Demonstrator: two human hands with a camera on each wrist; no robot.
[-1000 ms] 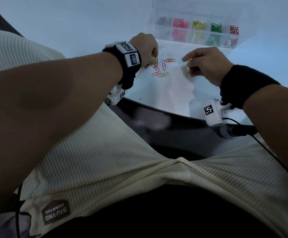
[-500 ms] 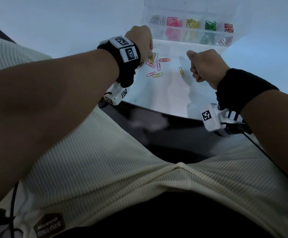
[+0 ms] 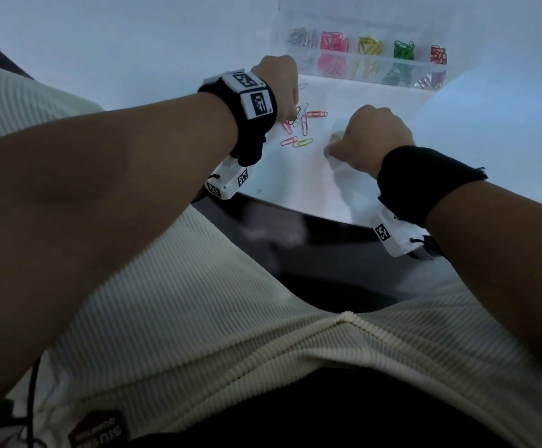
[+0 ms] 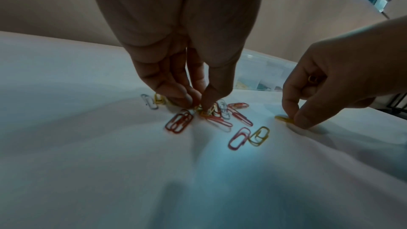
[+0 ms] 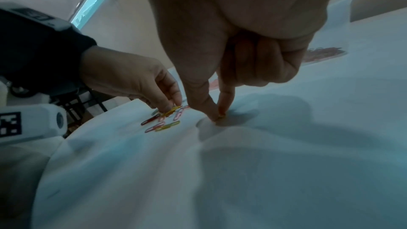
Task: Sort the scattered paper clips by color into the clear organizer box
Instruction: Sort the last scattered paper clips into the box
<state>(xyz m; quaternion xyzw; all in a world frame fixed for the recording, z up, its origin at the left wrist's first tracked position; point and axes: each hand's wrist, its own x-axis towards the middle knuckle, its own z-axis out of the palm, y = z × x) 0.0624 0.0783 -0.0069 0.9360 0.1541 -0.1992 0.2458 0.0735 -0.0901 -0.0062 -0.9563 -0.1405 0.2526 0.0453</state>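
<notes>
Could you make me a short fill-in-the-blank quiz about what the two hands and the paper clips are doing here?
1. The right hand pinches a lone ____ paper clip lying on the white cloth.
2. The left hand reaches its fingertips into the ____ of loose clips.
3. In the clear organizer box, the green clips sit between the yellow clips and the ____ ones.

Missing words: yellow; pile; red
</notes>
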